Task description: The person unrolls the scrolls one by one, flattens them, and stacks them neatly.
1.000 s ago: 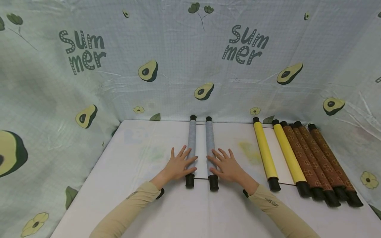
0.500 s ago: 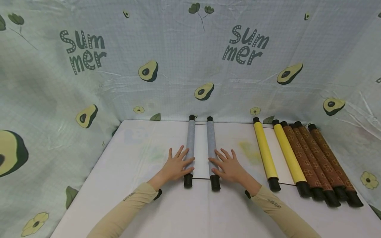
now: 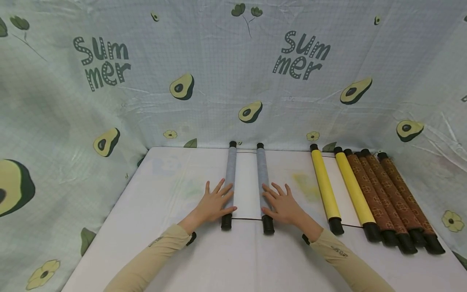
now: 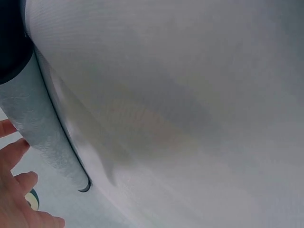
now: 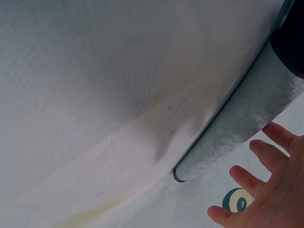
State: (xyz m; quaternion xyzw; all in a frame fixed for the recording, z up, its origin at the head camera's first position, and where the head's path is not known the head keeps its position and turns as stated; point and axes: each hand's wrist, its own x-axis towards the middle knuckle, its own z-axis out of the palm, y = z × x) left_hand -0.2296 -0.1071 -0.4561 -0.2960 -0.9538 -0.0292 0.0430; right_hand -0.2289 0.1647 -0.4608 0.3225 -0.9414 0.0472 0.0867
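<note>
A printed cloth point(image 3: 219, 61) hangs behind the white worktop point(image 3: 248, 263); four brown rollers point(image 3: 389, 192) lie bunched at the right, no sheet visible between them; just left of those, two yellow rollers point(image 3: 324, 186) stand parted with a white strip showing; at the centre, the left grey roller point(image 3: 230, 168) and right grey roller point(image 3: 262, 168) flank a narrow white sheet point(image 3: 248, 186), apparently opened only slightly, so most of the unrolling seems left to do; the left hand point(image 3: 213, 205) and right hand point(image 3: 286, 205) are spread wide, each resting fingers on its own grey roller, gripping nothing; the wrist views reveal a raised pattern on the grey covers, and the right one tiny blue marks point(image 5: 172, 107) on the worktop, while only the head view shows the sheet and the yellow and brown rollers.
</note>
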